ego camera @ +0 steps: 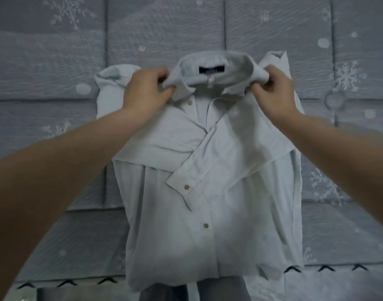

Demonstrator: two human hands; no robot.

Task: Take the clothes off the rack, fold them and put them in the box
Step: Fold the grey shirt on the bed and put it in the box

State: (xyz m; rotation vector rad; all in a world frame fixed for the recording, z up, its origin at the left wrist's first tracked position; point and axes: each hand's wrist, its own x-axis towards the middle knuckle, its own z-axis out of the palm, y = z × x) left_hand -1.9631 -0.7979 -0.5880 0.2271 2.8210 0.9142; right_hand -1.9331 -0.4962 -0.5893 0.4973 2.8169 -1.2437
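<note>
Beneath you lies a grey quilted mattress surface (55, 61), stitched into rectangular panels and printed with white snowflakes (71, 13) and dots. Its near edge carries a row of black chevron stitches (66, 283). Your lighting is dim and even, with soft shadows.

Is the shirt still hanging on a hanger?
No, the white shirt lies flat on the grey snowflake mat, and both hands pinch its collar.
</note>
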